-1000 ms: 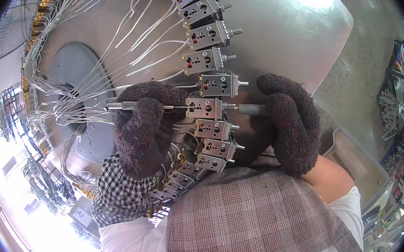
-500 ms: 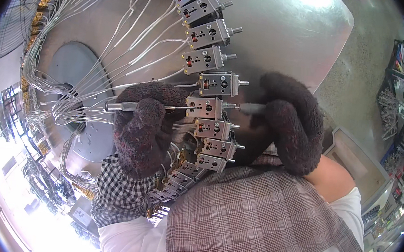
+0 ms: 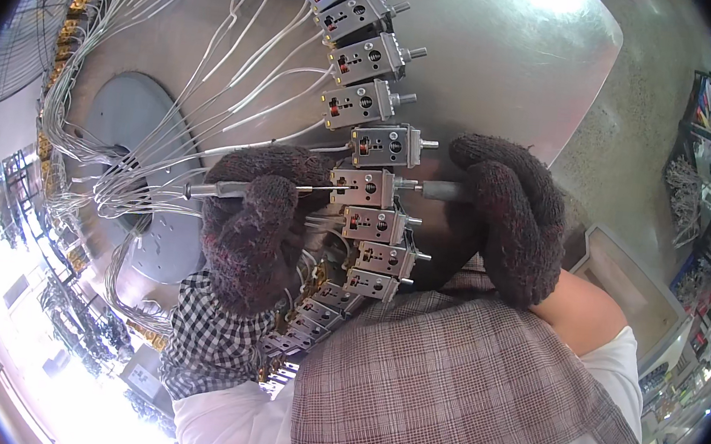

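Observation:
My left hand, in a dark knitted glove, grips a slim screwdriver with a grey handle. Its thin blade reaches to the slotted face of a small boxy metal control unit with a protruding shaft. From the opposite side my right hand, gloved alike, is closed round a grey cylindrical tool. That tool lines up with the unit's shaft and meets its end; how they engage is hidden. Similar units, such as the one above and the one below, flank it closely.
The units form a ring round a metal turntable with a grey centre disc. White wires run from them to the hub. A polished metal surface extends right, a pale bin stands low right, and a fan is far left.
The grey tool, blurred before, now shows sharply at the shaft. My right hand's fingers have shifted slightly round it. My left hand and the screwdriver have hardly moved.

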A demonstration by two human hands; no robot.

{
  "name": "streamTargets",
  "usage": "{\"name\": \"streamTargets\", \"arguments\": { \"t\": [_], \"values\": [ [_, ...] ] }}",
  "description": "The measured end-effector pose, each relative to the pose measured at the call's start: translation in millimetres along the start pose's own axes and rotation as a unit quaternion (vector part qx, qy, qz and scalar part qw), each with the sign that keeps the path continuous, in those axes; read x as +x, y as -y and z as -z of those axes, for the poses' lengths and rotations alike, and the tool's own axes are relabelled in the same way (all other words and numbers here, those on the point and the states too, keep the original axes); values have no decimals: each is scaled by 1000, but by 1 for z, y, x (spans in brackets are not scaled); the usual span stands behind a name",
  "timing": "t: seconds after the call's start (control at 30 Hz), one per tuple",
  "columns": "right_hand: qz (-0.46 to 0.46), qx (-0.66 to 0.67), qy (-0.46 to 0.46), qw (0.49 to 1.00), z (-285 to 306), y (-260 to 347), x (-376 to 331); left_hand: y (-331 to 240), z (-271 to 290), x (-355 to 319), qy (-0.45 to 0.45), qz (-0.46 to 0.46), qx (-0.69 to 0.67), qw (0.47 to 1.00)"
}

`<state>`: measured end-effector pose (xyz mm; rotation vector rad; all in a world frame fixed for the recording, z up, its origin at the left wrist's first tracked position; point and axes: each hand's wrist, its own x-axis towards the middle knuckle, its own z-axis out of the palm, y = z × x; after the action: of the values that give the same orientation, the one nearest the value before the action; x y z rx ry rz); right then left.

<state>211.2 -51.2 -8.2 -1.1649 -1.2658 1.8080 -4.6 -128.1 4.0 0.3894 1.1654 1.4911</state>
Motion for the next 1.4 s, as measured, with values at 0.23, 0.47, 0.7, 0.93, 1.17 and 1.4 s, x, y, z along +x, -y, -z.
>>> {"name": "streamTargets", "arguments": {
  "t": [0.23, 0.47, 0.7, 0.93, 1.17, 1.4],
  "values": [
    [-105, 106, -14, 989, -2, 9, -1, -3, -3, 2, 32, 1, -26, 999],
    [-114, 58, -2, 992, 1, 13, -1, 4, 6, 7, 54, -13, -79, 995],
    [7, 49, 15, 999, 1, 3, -5, -1, 3, 5, 56, 22, -69, 996],
    [-75, 23, 33, 996, 1, 13, -2, 1, 3, 7, 63, -6, -72, 995],
    [258, -387, 72, 882, 13, -6, 3, 2, 0, 3, 42, -29, -30, 998],
    [112, -216, 40, 969, 6, 0, 2, 4, 7, 4, -23, 28, -46, 998]
  ]
}}
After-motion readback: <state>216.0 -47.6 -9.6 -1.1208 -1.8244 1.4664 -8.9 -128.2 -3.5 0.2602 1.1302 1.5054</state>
